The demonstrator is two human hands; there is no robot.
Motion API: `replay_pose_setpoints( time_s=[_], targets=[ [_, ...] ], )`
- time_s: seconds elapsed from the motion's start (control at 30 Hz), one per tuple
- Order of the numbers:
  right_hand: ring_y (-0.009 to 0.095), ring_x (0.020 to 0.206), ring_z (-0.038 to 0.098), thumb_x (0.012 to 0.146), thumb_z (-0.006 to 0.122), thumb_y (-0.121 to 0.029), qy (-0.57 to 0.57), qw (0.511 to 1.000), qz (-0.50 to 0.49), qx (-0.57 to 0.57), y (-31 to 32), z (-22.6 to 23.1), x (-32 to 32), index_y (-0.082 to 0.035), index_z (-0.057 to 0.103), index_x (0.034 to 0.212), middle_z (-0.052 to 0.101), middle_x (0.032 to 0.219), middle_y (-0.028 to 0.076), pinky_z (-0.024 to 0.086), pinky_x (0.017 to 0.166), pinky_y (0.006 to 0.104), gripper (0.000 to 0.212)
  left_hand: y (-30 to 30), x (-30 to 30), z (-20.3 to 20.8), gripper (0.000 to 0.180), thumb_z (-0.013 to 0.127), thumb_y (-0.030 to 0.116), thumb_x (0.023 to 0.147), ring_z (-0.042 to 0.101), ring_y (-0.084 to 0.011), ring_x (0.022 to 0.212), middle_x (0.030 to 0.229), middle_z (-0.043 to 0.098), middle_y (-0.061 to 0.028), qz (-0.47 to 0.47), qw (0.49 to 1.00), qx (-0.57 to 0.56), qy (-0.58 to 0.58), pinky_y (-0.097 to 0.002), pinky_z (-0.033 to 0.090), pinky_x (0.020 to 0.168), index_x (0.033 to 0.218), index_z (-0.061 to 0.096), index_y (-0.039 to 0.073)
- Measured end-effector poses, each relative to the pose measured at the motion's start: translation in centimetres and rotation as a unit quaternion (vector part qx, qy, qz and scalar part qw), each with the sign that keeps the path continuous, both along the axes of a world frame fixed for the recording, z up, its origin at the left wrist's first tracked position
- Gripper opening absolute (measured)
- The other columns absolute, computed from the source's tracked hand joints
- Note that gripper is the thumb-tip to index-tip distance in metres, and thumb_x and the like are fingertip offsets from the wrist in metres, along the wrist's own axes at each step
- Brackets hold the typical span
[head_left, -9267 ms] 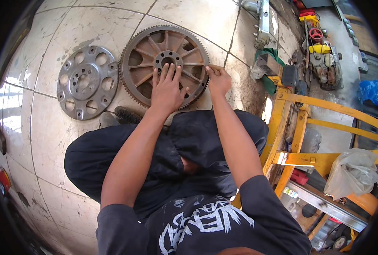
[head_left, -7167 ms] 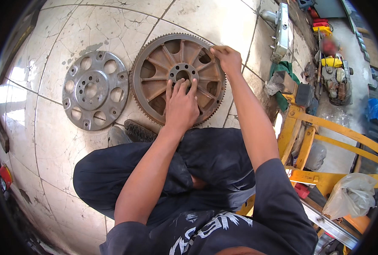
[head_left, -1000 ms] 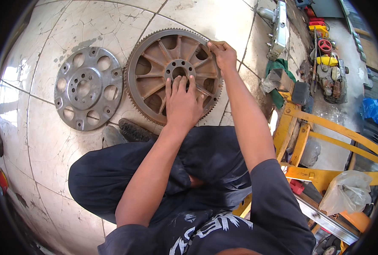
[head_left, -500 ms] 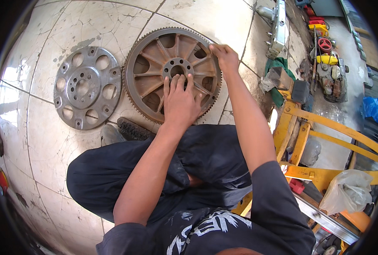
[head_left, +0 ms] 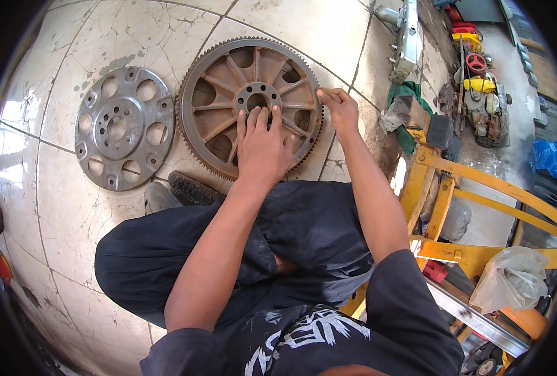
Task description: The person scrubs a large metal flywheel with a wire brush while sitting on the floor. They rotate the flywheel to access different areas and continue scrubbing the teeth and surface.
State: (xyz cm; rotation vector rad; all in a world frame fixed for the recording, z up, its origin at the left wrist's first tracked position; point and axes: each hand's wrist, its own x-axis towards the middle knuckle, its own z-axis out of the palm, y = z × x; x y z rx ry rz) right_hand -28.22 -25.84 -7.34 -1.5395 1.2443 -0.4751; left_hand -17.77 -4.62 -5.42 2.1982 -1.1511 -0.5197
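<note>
A large rusty-brown flywheel [head_left: 231, 94] with a toothed grey outer ring lies on the floor before my knees. Its spokes run out to the rim from a hub with a round hole and several smaller holes. My left hand [head_left: 263, 147] lies on it with fingers apart, the fingertips at the hub's central hole. At the right side of the toothed rim is my right hand [head_left: 341, 113], its fingers bent and pinched together against the edge. Left of the flywheel lies a flat grey steel plate [head_left: 131, 128], round, with large round openings and small bolt holes.
A dark brush-like piece [head_left: 194, 188] lies near my foot [head_left: 159, 195]. To my right stand a yellow metal frame [head_left: 491, 182], a clear plastic bag [head_left: 510, 279] and a grey metal part [head_left: 407, 47]. Farther off is a greasy machine [head_left: 488, 116]. Pale cracked tiles [head_left: 72, 244] cover the floor.
My right hand has moved down along the flywheel's right rim, and its fingers are drawn closer together. My left hand stays at the hub. The view has shifted slightly.
</note>
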Motion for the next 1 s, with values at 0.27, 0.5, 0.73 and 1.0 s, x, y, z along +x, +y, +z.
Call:
replay_pose_setpoints(
  time_s=[0.27,0.5,0.73,1.0],
  targets=[
    [0.015,0.104,0.069,0.094,0.085,-0.022,0.081,0.996,0.005,-0.036,-1.0,0.8,2.9,0.000,0.077,0.110,0.079,0.113,0.009,0.050,0.101,0.0322,0.029,0.0,-0.2,0.0,0.068,0.068,0.035,0.098,0.042,-0.0355,0.149,0.152,0.054,-0.0236,-0.004,1.000,-0.002,-0.012,-0.0517,0.019,0.131,0.153,0.052,-0.002],
    [0.013,0.101,0.070,0.093,0.086,-0.019,0.034,0.995,-0.058,-0.069,4.2,-1.0,-2.6,0.000,0.075,0.108,0.079,0.110,0.010,0.053,0.096,0.0291,0.026,0.0,0.2,-0.1,0.069,0.066,0.037,0.099,0.039,-0.0349,0.153,0.156,0.051,-0.0236,-0.009,1.000,0.011,-0.002,-0.0495,0.018,0.132,0.154,0.050,-0.003],
    [0.014,0.105,0.068,0.094,0.084,-0.014,0.156,0.981,-0.104,-0.059,5.6,1.5,-0.8,0.000,0.074,0.110,0.078,0.114,0.010,0.051,0.101,0.0319,0.023,0.0,-0.1,-0.1,0.072,0.065,0.038,0.100,0.035,-0.0341,0.156,0.160,0.047,-0.0234,-0.018,1.000,0.022,0.006,-0.0489,0.017,0.132,0.156,0.047,-0.003],
    [0.014,0.109,0.069,0.096,0.081,-0.010,0.021,0.990,-0.127,-0.053,4.9,-0.7,-2.2,0.002,0.073,0.114,0.077,0.118,0.011,0.050,0.101,0.0307,0.022,-0.1,-0.4,-0.5,0.074,0.063,0.042,0.101,0.036,-0.0391,0.154,0.159,0.048,-0.0264,-0.025,1.000,0.001,-0.013,-0.0521,0.020,0.130,0.155,0.047,-0.005]
  ],
)
